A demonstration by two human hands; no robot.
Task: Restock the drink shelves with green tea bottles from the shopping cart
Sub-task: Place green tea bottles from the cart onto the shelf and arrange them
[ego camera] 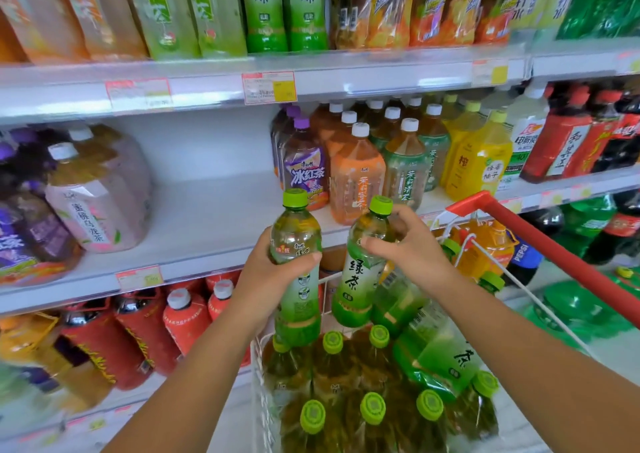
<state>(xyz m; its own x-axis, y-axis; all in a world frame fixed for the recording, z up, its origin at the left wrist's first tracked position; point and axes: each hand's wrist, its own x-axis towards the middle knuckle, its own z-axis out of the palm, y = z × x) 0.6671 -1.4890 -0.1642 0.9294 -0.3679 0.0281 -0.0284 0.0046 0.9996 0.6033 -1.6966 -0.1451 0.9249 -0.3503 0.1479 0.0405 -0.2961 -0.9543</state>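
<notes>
My left hand (273, 272) grips one green tea bottle (296, 230) with a lime cap around its middle, holding it upright in front of the middle shelf (207, 217). My right hand (405, 244) grips a second green tea bottle (360, 279) near its shoulder, tilted slightly left. Both bottles hover above the shopping cart (561, 255), whose white wire basket holds several more green tea bottles (372, 407), standing and lying. A wide bare gap on the middle shelf lies just behind and left of the held bottles.
Pink-labelled bottles (97, 203) stand left of the gap; purple, orange and green tea bottles (356, 175) stand to its right. The upper shelf (207, 85) carries green tea bottles (285, 9). Red bottles (145, 331) fill the lower shelf. The cart's red handle (554, 248) runs along the right.
</notes>
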